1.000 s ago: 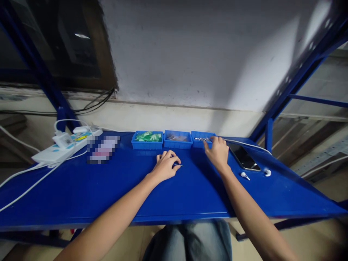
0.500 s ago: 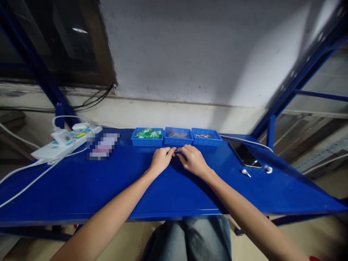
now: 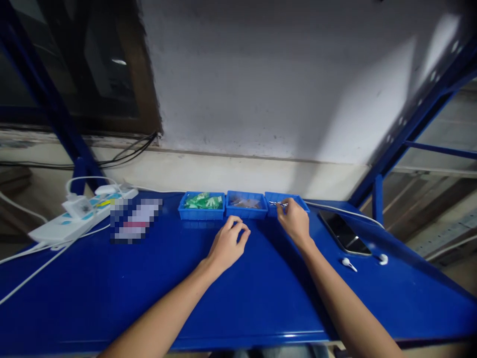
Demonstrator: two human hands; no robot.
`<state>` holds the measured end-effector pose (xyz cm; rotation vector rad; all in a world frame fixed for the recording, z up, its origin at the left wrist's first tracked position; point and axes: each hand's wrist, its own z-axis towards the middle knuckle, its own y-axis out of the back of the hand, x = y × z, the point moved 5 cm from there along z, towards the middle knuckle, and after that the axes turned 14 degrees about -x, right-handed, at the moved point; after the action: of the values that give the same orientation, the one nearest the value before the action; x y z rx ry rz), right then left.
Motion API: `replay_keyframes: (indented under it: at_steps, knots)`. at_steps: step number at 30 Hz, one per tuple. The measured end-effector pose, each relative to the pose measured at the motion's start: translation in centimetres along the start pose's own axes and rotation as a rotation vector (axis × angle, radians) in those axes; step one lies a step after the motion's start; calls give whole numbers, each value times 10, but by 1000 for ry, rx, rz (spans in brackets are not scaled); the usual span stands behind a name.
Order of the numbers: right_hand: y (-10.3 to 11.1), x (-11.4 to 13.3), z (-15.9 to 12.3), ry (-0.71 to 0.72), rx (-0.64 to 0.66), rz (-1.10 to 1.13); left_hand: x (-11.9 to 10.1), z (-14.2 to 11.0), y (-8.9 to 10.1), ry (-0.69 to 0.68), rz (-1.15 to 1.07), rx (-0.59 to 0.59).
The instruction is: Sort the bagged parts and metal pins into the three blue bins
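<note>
My left hand hovers over the blue table, its fingers loosely curled and the thumb apart, with nothing visible between them. My right hand reaches into the right blue bin. Its fingertips close together among small, thin, shiny black-and-white pieces; whether a piece is between them is too small to make out. Beside that bin stands the middle blue bin, which holds brownish pieces in clear plastic. The left blue bin contains green-and-white packets.
A white power strip with plugs and cables lies at the left, near a blurred flat item. On the right rest a black phone and two white earbuds. A wall rises behind the bins; blue frame posts stand at both sides.
My hands have parted from where they met in front of the middle bin. The right moved right into the right bin; the left loosened its pinch. The view has tilted up slightly.
</note>
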<state>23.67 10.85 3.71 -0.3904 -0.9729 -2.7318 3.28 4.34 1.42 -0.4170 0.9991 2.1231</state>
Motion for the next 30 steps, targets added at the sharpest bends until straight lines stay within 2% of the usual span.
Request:
replay_keyframes:
  at_steps: [4, 8, 12, 17, 21, 26, 30]
  knots:
    - [-21, 0, -10, -70, 276, -102, -2, 0, -7, -51, 87, -30]
    - [-21, 4, -18, -118, 382, -116, -10, -4, -17, -151, 221, 76]
    - [-5, -17, -16, -269, 358, -187, -12, -7, -20, -162, 313, 148]
    - [7, -42, -15, -387, 338, -233, -9, -5, -18, -120, 267, 176]
    - [5, -48, -16, -400, 318, -222, -1, 13, -23, -48, 250, 165]
    - [-1, -64, -8, -327, 118, -113, 10, 47, -42, 80, 282, 95]
    - [-10, -87, -6, -471, 54, 51, 15, 60, -43, 95, 207, 86]
